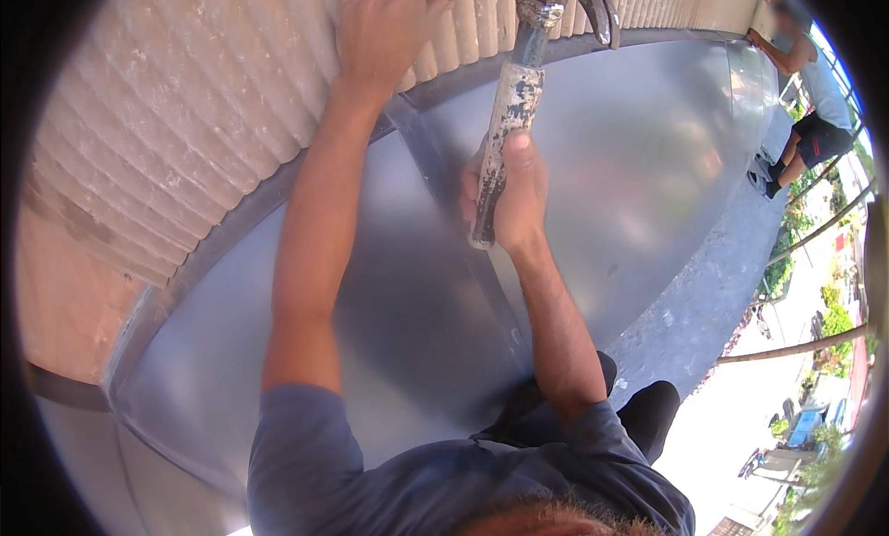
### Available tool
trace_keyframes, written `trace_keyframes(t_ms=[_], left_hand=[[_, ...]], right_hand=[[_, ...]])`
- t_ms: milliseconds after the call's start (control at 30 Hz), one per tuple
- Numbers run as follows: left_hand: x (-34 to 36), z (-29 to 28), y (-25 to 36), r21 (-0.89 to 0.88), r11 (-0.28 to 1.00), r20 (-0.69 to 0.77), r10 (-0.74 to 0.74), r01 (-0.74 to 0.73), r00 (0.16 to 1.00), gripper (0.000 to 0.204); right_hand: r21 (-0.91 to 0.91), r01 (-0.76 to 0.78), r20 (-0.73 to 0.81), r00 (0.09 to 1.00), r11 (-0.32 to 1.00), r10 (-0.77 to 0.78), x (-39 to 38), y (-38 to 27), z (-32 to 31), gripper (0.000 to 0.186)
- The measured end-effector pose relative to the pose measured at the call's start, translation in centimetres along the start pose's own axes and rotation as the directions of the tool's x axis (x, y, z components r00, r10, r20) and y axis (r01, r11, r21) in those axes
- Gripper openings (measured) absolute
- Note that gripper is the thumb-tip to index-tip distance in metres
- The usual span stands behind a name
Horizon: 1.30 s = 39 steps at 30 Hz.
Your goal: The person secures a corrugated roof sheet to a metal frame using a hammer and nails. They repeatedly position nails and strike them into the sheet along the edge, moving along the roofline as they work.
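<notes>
My right hand (514, 189) is closed round the lower handle of a claw hammer (517, 101), thumb lying along the grip. The handle's pale coating is worn and flaking, and the metal head is partly cut off by the top edge. Up against the ribbed beige wall cladding (222, 92), my left hand (389, 27) has its fingers bent inward. Those fingertips run out at the top of the picture, so whatever they pinch is hidden. The hammer head is to the right of my left hand, apart from it.
Below the cladding is a large glossy grey window pane (602, 184), split by a dark metal frame bar (454, 203). A concrete ledge (694, 268) runs along it, with poles (796, 344) outside. Another person (815, 92) is on the ledge at far right. Street and greenery lie far below.
</notes>
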State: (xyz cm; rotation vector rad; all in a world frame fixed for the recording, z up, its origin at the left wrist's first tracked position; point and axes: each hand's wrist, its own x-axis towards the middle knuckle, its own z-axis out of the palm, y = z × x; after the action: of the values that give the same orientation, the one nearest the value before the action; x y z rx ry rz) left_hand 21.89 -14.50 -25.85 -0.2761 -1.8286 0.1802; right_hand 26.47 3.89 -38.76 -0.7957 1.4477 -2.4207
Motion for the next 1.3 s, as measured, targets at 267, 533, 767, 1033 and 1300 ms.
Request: trace_keyframes(t_ms=[267, 533, 767, 1033, 1300], left_hand=[[0.0, 0.2, 0.0, 0.033, 0.999, 0.003, 0.0, 0.0, 1.0, 0.023], [3.0, -3.4, -3.4, 0.013, 0.979, 0.124, 0.201, -0.204, 0.972, 0.017], [3.4, -3.5, -4.0, 0.143, 0.948, 0.144, 0.264, -0.284, 0.954, 0.019], [2.9, -3.1, -4.5, 0.177, 0.95, 0.18, 0.226, -0.258, 0.957, 0.021], [3.0, -3.5, -4.2, 0.181, 0.951, 0.213, 0.212, -0.252, 0.954, 0.021]], right_hand=[[-0.035, -0.109, -0.047, 0.993, 0.993, 0.107, 0.9, -0.3, -0.7, 0.062], [-0.056, -0.115, -0.041, 0.993, 0.992, 0.113, -2.2, 0.9, 0.3, 0.067], [0.108, 0.003, -0.074, 0.997, 0.994, 0.006, -0.4, 1.1, 3.2, 0.062], [0.169, 0.129, -0.067, 0.991, 0.977, -0.119, -1.7, 1.3, 2.9, 0.062], [0.166, -0.041, -0.096, 0.994, 0.985, 0.058, -0.1, 1.7, 3.4, 0.064]])
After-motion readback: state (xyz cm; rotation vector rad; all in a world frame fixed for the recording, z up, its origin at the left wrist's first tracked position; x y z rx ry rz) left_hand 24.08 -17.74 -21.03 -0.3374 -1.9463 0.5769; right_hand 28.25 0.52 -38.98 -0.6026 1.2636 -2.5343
